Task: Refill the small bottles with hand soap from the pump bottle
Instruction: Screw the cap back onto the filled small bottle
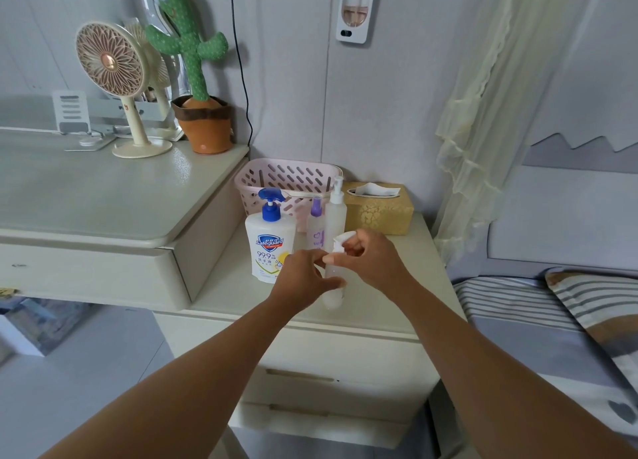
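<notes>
A white hand soap pump bottle (270, 248) with a blue pump stands on the nightstand (241, 293). Right of it stand a small bottle with a purple cap (315, 225) and a taller frosted bottle with a white pump (335, 213). In front of them a small frosted bottle (332, 286) stands upright. My left hand (303, 275) grips its body. My right hand (369, 260) pinches its white pump top (340, 242) at the neck. Whether the top is screwed on is hidden by my fingers.
A pink slotted basket (290, 179) and a gold tissue box (379, 208) stand at the back of the nightstand. A higher desk on the left carries a fan (114, 78) and a toy cactus (193, 61). A bed (552, 320) lies to the right.
</notes>
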`<state>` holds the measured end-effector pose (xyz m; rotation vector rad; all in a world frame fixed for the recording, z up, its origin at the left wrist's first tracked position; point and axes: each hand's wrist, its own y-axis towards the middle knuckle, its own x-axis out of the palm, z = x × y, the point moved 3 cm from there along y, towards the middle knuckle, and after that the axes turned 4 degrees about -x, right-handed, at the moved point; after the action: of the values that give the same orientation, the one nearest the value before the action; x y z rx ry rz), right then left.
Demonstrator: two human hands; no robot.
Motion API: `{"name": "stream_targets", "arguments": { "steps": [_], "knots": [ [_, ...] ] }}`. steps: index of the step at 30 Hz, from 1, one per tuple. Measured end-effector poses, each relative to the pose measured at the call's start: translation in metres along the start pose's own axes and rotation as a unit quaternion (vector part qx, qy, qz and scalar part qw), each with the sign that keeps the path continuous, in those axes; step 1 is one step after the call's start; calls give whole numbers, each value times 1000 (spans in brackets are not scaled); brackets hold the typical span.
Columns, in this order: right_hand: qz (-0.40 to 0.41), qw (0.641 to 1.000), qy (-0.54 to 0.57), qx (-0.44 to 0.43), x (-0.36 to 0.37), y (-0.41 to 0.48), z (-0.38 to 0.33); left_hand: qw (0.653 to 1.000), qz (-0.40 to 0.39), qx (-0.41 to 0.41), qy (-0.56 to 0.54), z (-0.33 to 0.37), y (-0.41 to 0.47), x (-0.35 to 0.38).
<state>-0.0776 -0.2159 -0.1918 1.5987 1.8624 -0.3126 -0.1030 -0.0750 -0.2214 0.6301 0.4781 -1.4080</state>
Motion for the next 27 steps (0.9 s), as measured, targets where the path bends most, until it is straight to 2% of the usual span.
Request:
{"name": "stream_targets", "arguments": {
  "steps": [3,5,10,16,21,25,27],
  "knots": [
    [-50,997,60,-2,-4,-4,-1,1000,-4,-1,-2,0,1,0],
    [-53,995,86,-24,-6,-5,-1,1000,-2,-4,-1,-1,2,1],
    [-16,999,31,0,3,-2,5,1000,-3,-4,-6,0,1,1],
    [-50,995,77,-26,-8,-5,1,1000,-6,-8,-8,-3,2,3],
    [-6,1000,10,-28,-3,0,4,1000,-5,-4,-8,-1,0,2],
    [-67,997,30,-38,-6,-1,3,1000,-8,-1,-4,-2,1,2],
    [-62,996,42,-58,-6,-1,4,1000,-7,-4,-6,-2,1,3]
  ]
}}
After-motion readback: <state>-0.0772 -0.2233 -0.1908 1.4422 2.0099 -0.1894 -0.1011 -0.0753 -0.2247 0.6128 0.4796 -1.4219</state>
